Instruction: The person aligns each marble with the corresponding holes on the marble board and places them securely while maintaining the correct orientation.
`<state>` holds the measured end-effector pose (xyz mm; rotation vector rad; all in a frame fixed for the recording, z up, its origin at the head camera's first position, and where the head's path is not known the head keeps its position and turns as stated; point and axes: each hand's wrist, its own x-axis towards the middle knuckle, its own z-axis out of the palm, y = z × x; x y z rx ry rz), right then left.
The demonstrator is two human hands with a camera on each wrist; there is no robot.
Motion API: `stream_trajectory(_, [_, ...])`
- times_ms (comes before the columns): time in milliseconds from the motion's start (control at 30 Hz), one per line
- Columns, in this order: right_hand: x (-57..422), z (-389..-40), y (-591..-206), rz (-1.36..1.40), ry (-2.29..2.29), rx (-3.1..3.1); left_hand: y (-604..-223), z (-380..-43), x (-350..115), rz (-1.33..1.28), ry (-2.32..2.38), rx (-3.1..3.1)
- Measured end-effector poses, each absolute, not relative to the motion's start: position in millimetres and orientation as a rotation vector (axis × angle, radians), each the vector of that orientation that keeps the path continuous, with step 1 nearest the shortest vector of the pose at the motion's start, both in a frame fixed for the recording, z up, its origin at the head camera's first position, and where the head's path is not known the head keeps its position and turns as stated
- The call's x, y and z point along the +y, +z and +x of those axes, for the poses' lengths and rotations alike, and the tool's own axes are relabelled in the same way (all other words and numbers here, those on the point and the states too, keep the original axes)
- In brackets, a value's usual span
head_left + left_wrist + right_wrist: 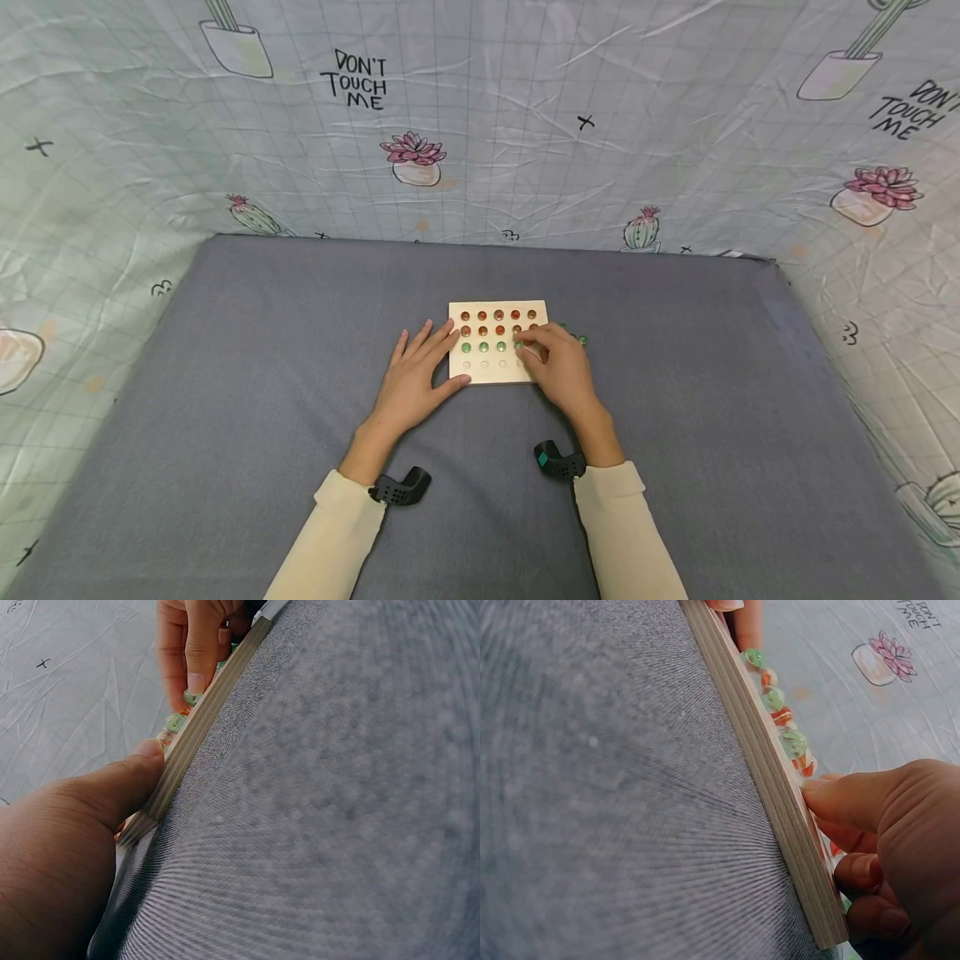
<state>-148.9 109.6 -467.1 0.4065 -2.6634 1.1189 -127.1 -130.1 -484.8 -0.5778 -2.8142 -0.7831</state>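
Observation:
A pale wooden board (pixel 491 376) with rows of round hollows lies flat on the cloth. Orange-red marbles (pixel 498 315) fill the two far rows, partly covered by my right hand. Green marbles (pixel 483 347) sit in the row nearer me; the hollows visible in the nearest row hold none. With fingers spread and fairly straight, my left hand (pixel 412 387) rests against the board's left side, its thumb at the near left corner. My right hand (pixel 561 367) is over the board's right part, thumb and finger pinching a green marble (pixel 191 697) at the green row.
A few loose green marbles (pixel 582 340) lie on the cloth just right of the board, partly behind my right hand. Grey cloth (pixel 300 333) covers the table. A printed sheet (pixel 495 125) hangs behind and along both sides.

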Motion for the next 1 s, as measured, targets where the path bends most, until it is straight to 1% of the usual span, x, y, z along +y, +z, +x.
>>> stream_trajectory(467, [110.3, -146.8, -468.5, 0.411, 1.104, -2.65, -485.4, -124.4, -128.5, -0.565, -0.771, -2.826])
stream_trajectory(1000, [109.1, -148.6, -465.9, 0.415, 1.135, -2.629, -485.7, -128.7, -130.6, -0.58, -0.778, -2.814])
